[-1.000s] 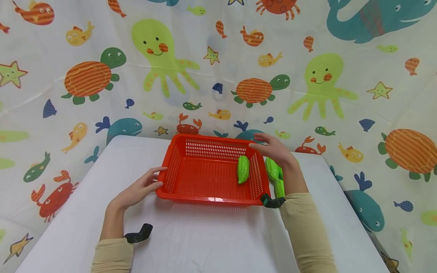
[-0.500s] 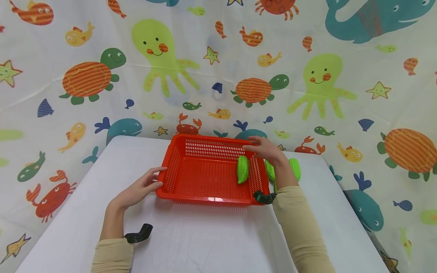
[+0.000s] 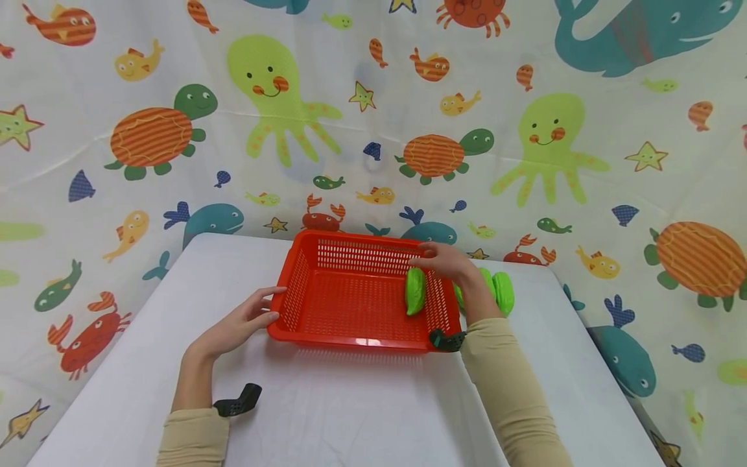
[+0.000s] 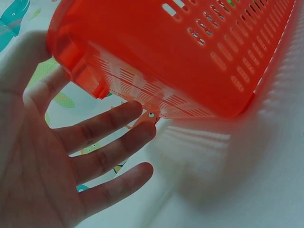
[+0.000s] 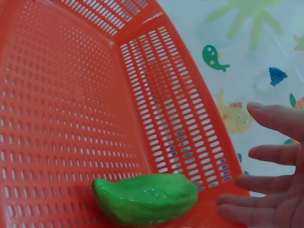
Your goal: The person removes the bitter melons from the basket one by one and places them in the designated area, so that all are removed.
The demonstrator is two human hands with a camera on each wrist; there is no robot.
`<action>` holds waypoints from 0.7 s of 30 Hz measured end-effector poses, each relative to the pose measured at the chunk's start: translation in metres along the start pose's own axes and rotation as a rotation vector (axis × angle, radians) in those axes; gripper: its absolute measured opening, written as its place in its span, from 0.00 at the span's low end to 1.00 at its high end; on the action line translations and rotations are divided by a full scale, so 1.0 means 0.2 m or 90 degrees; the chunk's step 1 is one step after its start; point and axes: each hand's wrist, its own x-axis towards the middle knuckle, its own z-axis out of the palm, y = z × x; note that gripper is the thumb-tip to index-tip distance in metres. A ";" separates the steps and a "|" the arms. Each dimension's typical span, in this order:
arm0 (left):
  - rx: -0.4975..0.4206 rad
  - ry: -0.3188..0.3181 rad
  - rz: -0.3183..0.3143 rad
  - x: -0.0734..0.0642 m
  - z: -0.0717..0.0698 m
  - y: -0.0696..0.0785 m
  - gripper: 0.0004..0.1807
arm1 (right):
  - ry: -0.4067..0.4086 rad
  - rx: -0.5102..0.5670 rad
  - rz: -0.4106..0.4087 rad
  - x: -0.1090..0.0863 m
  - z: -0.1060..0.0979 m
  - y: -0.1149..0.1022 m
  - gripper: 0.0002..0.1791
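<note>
A red slotted plastic basket (image 3: 362, 341) sits on the white table. Inside it, near the right wall, lies one glossy green ridged, pod-shaped piece (image 3: 415, 292) with a tapered end, also seen close up in the right wrist view. My left hand (image 3: 242, 322) touches the basket's left rim with thumb and index finger; its other fingers (image 4: 118, 183) are spread and nearly straight below. Over the basket's back right corner is my right hand (image 3: 449, 263), fingers extended and holding nothing. Its fingertips overlap the rim in the right wrist view.
Right of the basket, partly hidden by my right forearm, lie several more green pieces (image 3: 503, 292) on the table (image 3: 362, 415). A white cloth (image 3: 373, 117) printed with sea animals hangs behind the table's far edge.
My right hand has moved left and a little nearer, from beyond the right rim to over the back right corner. The left hand, basket and green piece inside stay put.
</note>
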 end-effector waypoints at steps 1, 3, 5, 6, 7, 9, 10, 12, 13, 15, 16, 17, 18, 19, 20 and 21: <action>0.001 0.000 0.000 0.00 0.00 0.00 0.33 | 0.001 -0.015 0.000 0.00 0.01 0.00 0.40; 0.000 -0.002 -0.002 0.00 0.00 0.00 0.33 | -0.002 -0.034 0.002 0.01 0.02 -0.01 0.40; -0.001 -0.002 -0.006 -0.01 0.01 0.00 0.33 | -0.004 -0.062 0.006 0.02 0.03 0.00 0.40; 0.000 -0.003 -0.008 -0.01 0.01 0.00 0.34 | -0.006 -0.074 0.009 0.03 0.04 0.00 0.40; -0.001 -0.003 -0.009 -0.01 0.01 0.00 0.34 | -0.009 -0.085 0.013 0.04 0.05 0.00 0.41; -0.001 -0.002 -0.011 -0.01 0.01 0.00 0.34 | -0.020 -0.097 0.021 0.05 0.06 0.01 0.41; -0.001 -0.002 -0.011 0.00 0.01 0.00 0.34 | -0.026 -0.099 0.027 0.05 0.07 0.01 0.41; 0.000 -0.004 -0.009 0.00 0.01 0.00 0.33 | -0.042 -0.088 0.045 0.05 0.08 0.00 0.41; -0.001 -0.004 -0.008 0.00 0.01 0.00 0.33 | -0.048 -0.081 0.053 0.05 0.08 0.00 0.40; -0.003 -0.005 -0.007 0.00 0.01 0.00 0.33 | -0.063 -0.070 0.065 0.06 0.09 0.00 0.40; -0.004 -0.006 -0.006 0.00 0.01 0.00 0.33 | -0.067 -0.069 0.069 0.06 0.09 0.00 0.40; -0.005 -0.006 -0.006 0.00 0.01 0.00 0.33 | -0.071 -0.068 0.071 0.06 0.09 0.00 0.40; -0.006 -0.006 -0.006 0.00 0.01 0.00 0.33 | -0.073 -0.070 0.071 0.07 0.10 0.00 0.40; -0.005 -0.004 -0.006 0.00 0.01 0.00 0.33 | -0.074 -0.074 0.068 0.07 0.10 0.00 0.39; -0.004 -0.003 -0.007 0.00 0.01 0.00 0.33 | -0.075 -0.080 0.067 0.07 0.10 -0.01 0.39; -0.003 -0.002 -0.008 -0.01 0.00 0.01 0.33 | -0.075 -0.086 0.066 0.08 0.10 -0.01 0.39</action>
